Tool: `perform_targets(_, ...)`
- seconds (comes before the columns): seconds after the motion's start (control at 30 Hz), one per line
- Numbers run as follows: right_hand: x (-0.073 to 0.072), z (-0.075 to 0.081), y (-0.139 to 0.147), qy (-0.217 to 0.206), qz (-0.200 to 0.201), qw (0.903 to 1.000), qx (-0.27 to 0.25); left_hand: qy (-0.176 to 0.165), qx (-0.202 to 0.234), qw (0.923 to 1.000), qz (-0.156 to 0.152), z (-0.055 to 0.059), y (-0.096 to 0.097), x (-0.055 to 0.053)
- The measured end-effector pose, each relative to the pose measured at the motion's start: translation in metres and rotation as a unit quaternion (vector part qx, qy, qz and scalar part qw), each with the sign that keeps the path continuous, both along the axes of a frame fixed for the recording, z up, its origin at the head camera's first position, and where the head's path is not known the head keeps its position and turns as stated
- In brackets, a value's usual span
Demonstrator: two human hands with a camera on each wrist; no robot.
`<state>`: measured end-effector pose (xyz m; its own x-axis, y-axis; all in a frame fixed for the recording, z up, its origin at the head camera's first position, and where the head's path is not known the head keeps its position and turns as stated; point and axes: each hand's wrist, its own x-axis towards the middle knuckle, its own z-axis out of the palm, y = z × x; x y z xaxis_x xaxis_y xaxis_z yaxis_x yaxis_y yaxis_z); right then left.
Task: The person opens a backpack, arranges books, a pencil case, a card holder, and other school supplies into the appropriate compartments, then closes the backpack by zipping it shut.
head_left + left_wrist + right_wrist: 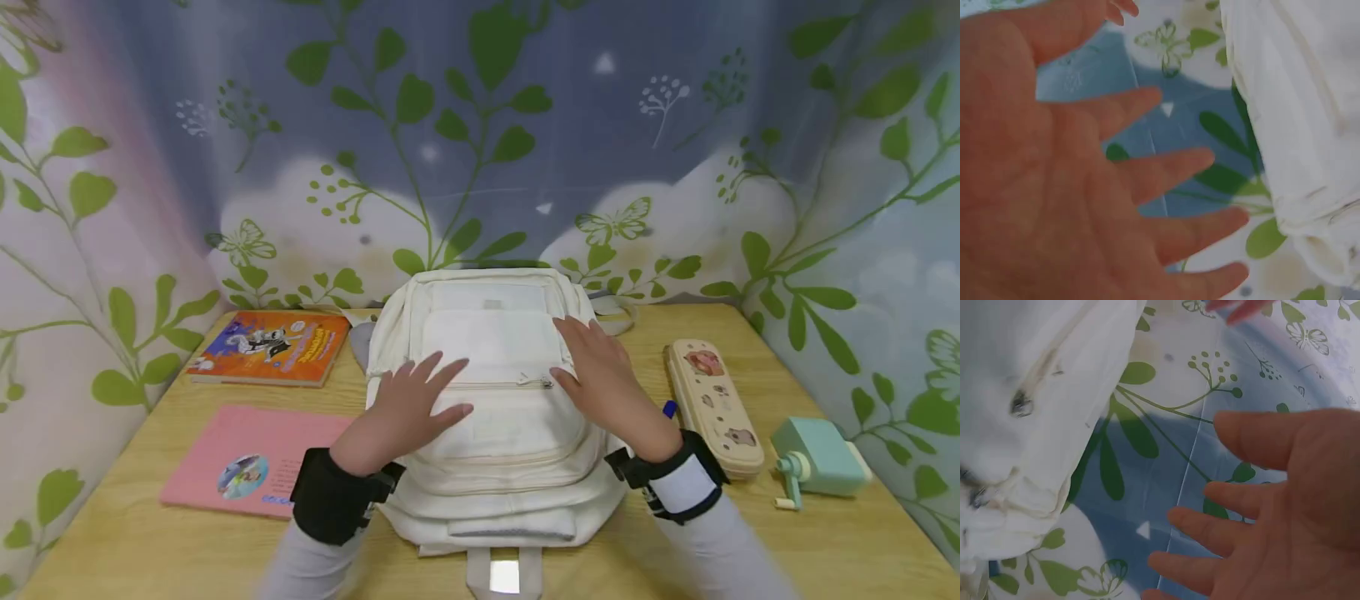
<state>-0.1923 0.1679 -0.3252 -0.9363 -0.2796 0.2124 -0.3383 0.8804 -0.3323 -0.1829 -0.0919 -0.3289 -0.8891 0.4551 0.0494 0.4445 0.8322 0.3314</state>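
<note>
A white backpack (487, 429) lies on the table with its front pocket zipper facing up and its top handle (530, 571) toward me. Over its left side hovers my left hand (401, 408), fingers spread and holding nothing. My right hand (611, 387) is raised over the right side, close to the zipper pull (534, 382), also with straight fingers and nothing in it. Both wrist views show a gap between the palm and the white fabric: the left palm (1041, 187) faces the bag's edge (1310, 94), and the right palm (1310, 519) does likewise.
On the left lie an orange book (270, 346) and a pink book (232, 454). To the right are a cream pencil case (716, 408) with animal pictures, a mint-green crank pencil sharpener (821, 457) and a blue-tipped object (670, 408) partly behind my wrist. A leaf-patterned curtain (480, 142) hangs behind.
</note>
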Motion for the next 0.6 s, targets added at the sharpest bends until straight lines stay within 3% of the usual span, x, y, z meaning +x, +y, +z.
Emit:
perform_targets(0.13,0.017,-0.005,0.029,0.002,-0.002,0.9999,-0.012,-0.015,-0.001,0.9943,-0.106,-0.015,-0.006,0.013)
perform_targets(0.3,0.036,-0.022,0.065,-0.051,-0.011,0.9976,-0.045,-0.007,0.004,0.9826,-0.186,-0.038,-0.011,0.030)
perform_targets(0.47,0.037,-0.050,0.089,-0.072,-0.031,0.9960,-0.043,0.028,0.005,0.9731,-0.229,-0.055,-0.012,0.038)
perform_targets(0.6,0.023,-0.068,0.098,-0.104,-0.058,0.9904,-0.070,0.061,-0.012,0.9747,-0.215,-0.066,-0.008,0.043)
